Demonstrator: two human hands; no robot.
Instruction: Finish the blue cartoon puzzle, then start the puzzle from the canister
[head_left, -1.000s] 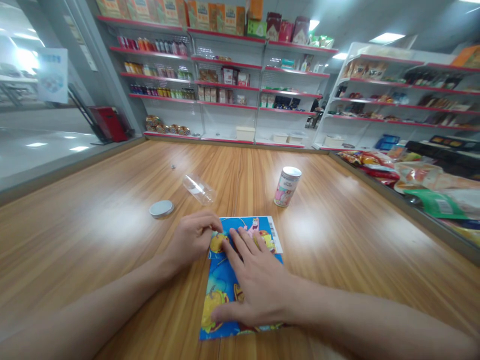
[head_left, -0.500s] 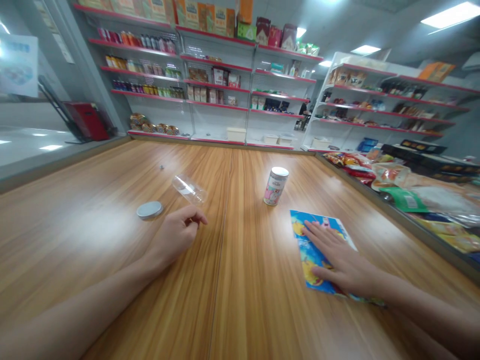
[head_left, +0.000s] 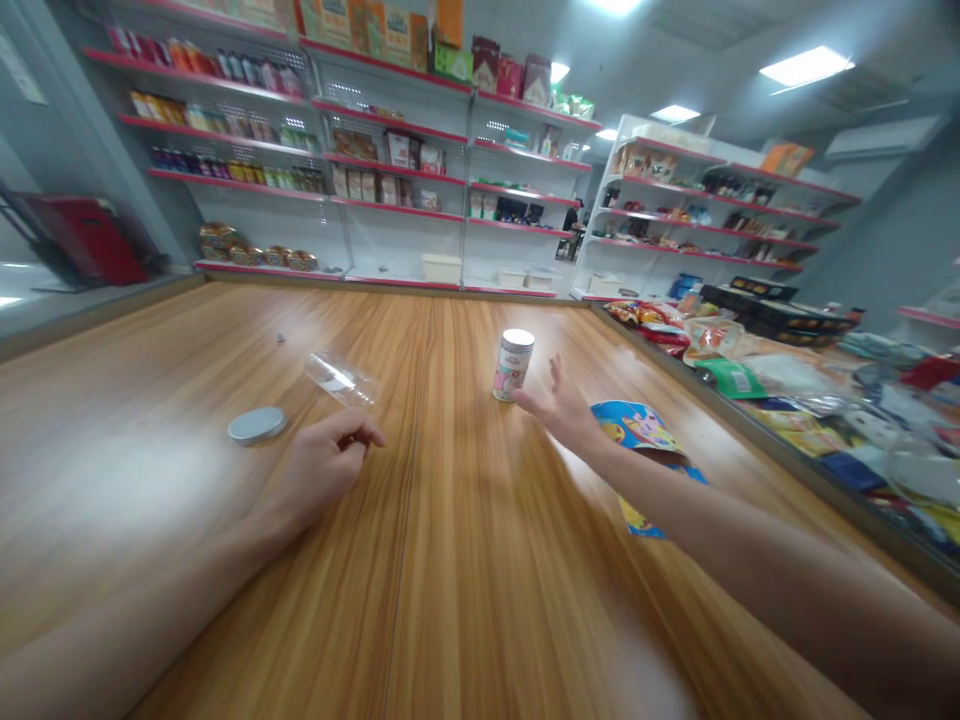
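My right hand, fingers spread and holding nothing, is just to the right of an upright can with a pale lid and a pink-and-white label. A blue and yellow printed sheet lies by my right forearm, which hides part of it; its upper part bulges up. My left hand rests on the table with its fingers curled in, and I see nothing in them. Beyond it a clear plastic jar lies on its side. A round grey lid sits to the left of that hand.
The wooden table has a raised edge. A tiny grey object lies toward its far left. Packaged goods are heaped beyond the right edge. Stocked shelves line the back, and a person is far off between them.
My right hand has lifted off the printed sheet and moved left and forward to the can. The sheet now bulges up instead of lying flat. The view has turned right; my left hand stays curled.
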